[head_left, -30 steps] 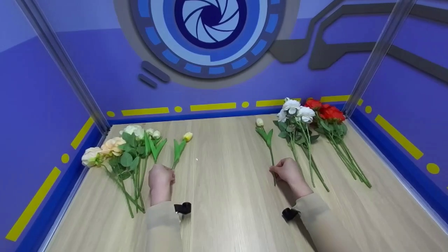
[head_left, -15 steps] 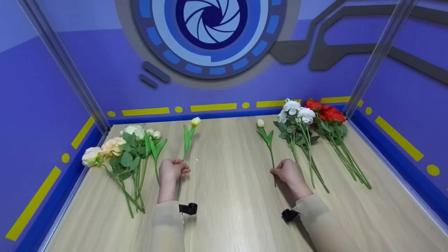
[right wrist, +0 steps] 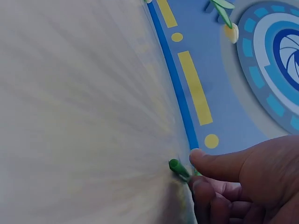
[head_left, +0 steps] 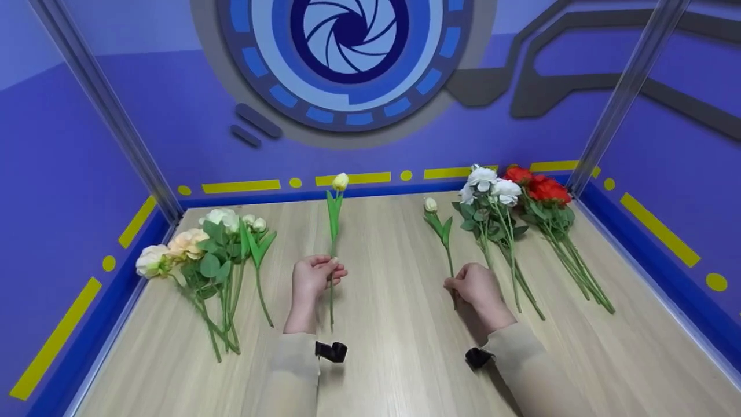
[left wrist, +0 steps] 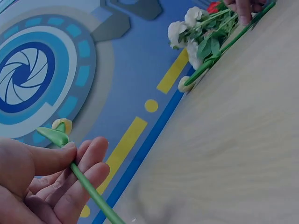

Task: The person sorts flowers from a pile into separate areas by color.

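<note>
My left hand [head_left: 312, 277] pinches the stem of a pale yellow tulip [head_left: 340, 182] between thumb and fingers, its bloom pointing away from me. In the left wrist view the green stem [left wrist: 91, 189] crosses the fingers, raised over the table. On the right side, thumb and fingertips of my right hand [head_left: 477, 286] grip the lower stem of a cream-white tulip [head_left: 430, 204] lying along the table. The right wrist view shows that stem's cut end [right wrist: 174, 164] poking out beside the thumb; its bloom is out of sight there.
At left lie a white tulip with green leaves [head_left: 259, 249] and cream and peach peonies [head_left: 185, 242] on leafy stems. White flowers [head_left: 485, 180] and red flowers [head_left: 547, 188] lie right of my right hand. Purple panels [head_left: 370, 156] wall the wooden table [head_left: 382, 347] at back and sides.
My left hand has lifted the yellow tulip away from the left-hand flowers and carried it right, toward the middle, its bloom now higher in view. My right hand stays on its tulip.
</note>
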Demonstrator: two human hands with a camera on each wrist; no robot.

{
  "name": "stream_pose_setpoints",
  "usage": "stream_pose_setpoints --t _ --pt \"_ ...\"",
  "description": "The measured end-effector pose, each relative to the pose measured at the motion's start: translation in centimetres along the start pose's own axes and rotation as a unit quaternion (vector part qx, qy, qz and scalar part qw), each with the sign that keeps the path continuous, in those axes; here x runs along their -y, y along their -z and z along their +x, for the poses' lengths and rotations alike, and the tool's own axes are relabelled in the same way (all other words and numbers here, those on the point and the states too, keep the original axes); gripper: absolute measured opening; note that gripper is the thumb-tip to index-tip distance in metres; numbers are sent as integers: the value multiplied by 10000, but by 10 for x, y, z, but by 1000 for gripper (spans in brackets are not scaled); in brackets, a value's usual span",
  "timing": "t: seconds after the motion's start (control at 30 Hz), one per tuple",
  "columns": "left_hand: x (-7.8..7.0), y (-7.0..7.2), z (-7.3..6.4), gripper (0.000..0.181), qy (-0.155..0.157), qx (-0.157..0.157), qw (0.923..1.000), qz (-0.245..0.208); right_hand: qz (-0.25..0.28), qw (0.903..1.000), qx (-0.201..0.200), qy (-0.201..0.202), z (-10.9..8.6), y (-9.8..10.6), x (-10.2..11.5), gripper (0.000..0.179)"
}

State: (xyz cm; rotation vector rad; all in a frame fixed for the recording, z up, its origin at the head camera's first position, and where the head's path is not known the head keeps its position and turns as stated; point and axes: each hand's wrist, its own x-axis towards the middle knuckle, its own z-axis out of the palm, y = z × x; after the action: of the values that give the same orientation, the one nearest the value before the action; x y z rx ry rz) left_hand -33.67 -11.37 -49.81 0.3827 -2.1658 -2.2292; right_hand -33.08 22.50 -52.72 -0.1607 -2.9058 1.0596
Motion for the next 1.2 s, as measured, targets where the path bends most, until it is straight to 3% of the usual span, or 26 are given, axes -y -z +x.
stream_pose_setpoints --t 0.13,0.33,0.47,0.6,0.77,0.97,1.07,1.2 --pt "1 -10 -4 19 -162 173 9996 -175 189 9997 32 145 -5 -4 12 28" --pt "4 -32 -11 20 -248 506 9976 -396 886 9935 352 618 -21 -17 39 18" --pt "7 -48 -18 17 -329 773 9952 -501 1612 9783 886 956 -35 -29 56 12" --pt "11 -64 -27 17 -346 1049 9913 -718 2282 9563 1452 1111 -47 -41 66 20" --pt "16 -82 -36 14 -312 1231 9878 -901 2673 9414 1636 1250 -55 -52 71 20" --pt "20 -88 -40 11 -497 1339 9873 -693 2656 9431 1406 1420 -59 -55 73 14" --pt "17 -83 -38 18 -498 1465 9870 -426 2473 9485 1284 1506 -58 -54 72 14" --pt "12 -72 -33 28 -485 1545 9868 21 2423 9531 1225 1336 -55 -50 70 12"
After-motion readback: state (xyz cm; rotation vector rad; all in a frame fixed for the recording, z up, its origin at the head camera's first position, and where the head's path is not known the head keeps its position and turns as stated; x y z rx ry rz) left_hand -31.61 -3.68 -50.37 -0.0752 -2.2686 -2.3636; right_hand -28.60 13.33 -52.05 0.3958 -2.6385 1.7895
